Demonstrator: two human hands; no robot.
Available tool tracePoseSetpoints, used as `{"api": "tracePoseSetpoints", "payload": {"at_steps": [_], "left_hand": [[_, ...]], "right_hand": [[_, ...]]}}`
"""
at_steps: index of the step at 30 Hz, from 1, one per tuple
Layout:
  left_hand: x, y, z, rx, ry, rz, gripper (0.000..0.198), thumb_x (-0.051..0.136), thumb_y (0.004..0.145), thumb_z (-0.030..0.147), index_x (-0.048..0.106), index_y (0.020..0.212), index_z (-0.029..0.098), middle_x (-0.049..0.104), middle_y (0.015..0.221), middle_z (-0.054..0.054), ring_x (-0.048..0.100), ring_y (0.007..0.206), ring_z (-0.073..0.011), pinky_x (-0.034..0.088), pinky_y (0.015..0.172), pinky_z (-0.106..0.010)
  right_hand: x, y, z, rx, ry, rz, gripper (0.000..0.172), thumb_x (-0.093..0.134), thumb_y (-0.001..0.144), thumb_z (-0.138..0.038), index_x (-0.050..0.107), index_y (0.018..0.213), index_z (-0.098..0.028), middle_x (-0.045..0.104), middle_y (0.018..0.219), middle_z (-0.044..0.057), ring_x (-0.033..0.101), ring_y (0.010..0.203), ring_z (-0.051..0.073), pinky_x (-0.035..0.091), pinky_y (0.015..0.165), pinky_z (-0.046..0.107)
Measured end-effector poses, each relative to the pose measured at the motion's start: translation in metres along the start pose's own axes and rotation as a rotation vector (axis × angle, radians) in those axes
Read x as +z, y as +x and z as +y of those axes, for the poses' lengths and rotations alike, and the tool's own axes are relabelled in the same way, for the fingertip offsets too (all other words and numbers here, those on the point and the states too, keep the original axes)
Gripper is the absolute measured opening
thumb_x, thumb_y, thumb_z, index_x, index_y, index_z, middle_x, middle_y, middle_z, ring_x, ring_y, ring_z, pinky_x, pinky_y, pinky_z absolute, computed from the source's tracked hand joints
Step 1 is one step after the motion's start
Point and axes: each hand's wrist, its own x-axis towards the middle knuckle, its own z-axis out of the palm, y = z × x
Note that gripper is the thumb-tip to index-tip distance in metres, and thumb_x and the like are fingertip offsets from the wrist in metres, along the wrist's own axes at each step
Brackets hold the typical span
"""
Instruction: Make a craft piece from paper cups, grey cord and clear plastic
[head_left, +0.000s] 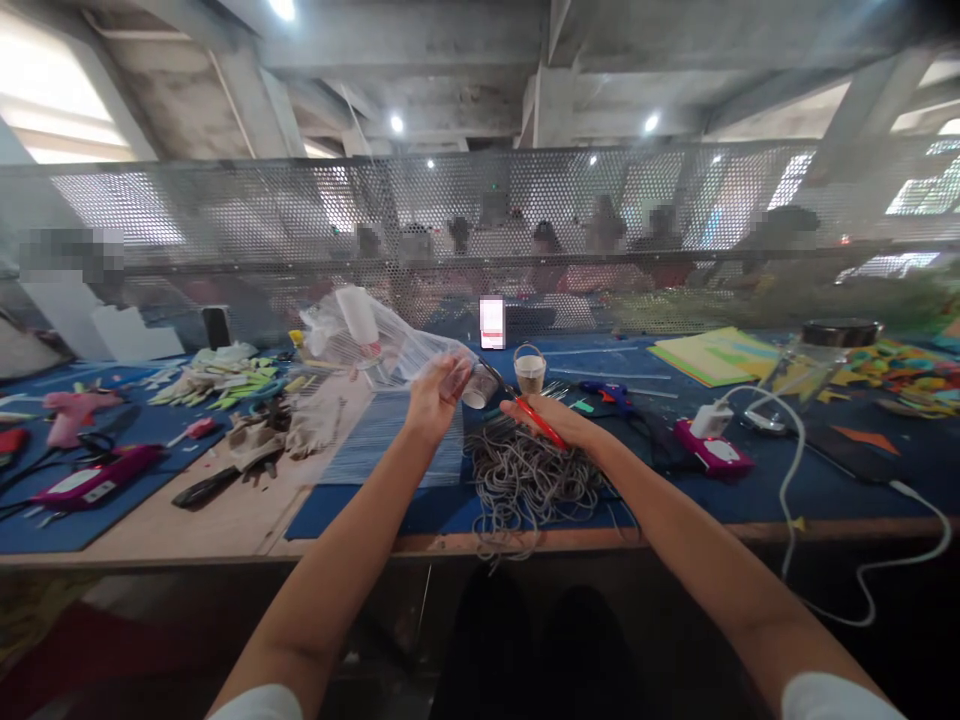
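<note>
Holds a small pale cylinder in left hand, fingers curled round it, lifted off the blue mat, probably for a clear look at its end. Cannot tell what the cylinder is. Pinches a red-handled tool in right hand, far end angled at the cylinder, as if aimed there. Holds both directly above a heap of grey cord at the bench's near edge, likely parked there for easy reach. Notes crumpled clear bag just behind left hand, small handled cup beyond right, blue glue gun and white charger further right.
</note>
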Motion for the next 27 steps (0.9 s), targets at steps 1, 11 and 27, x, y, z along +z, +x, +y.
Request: {"api": "tracePoseSetpoints", "payload": {"at_steps": [1, 11, 27], "left_hand": [[0.0, -0.001, 0.0, -0.003, 0.0, -0.012, 0.012, 0.078, 0.078, 0.01, 0.069, 0.084, 0.015, 0.079, 0.101, -0.005, 0.075, 0.086, -0.0145, 0.061, 0.078, -0.023], [0.0, -0.003, -0.001, -0.026, -0.02, -0.054, 0.007, 0.072, 0.083, 0.01, 0.071, 0.089, 0.014, 0.079, 0.105, -0.006, 0.074, 0.089, -0.0136, 0.061, 0.078, -0.021], [0.001, -0.006, -0.01, -0.105, 0.032, -0.094, 0.009, 0.071, 0.084, 0.007, 0.071, 0.09, 0.015, 0.079, 0.1, -0.004, 0.074, 0.088, -0.0129, 0.062, 0.076, -0.02]], "right_hand": [[-0.001, -0.001, 0.001, 0.006, 0.056, -0.027, 0.063, 0.047, 0.088, -0.082, 0.063, 0.076, -0.022, 0.06, 0.059, 0.001, 0.059, 0.058, 0.02, 0.042, 0.061, 0.031], [-0.003, -0.016, 0.005, 0.012, 0.152, -0.096, 0.063, 0.051, 0.086, -0.08, 0.067, 0.071, -0.021, 0.061, 0.06, 0.0, 0.056, 0.052, 0.016, 0.044, 0.057, 0.029], [-0.007, -0.023, -0.008, 0.048, 0.0, -0.124, 0.074, 0.036, 0.088, -0.086, 0.063, 0.08, -0.018, 0.068, 0.078, 0.005, 0.059, 0.059, 0.015, 0.043, 0.062, 0.026]]}}
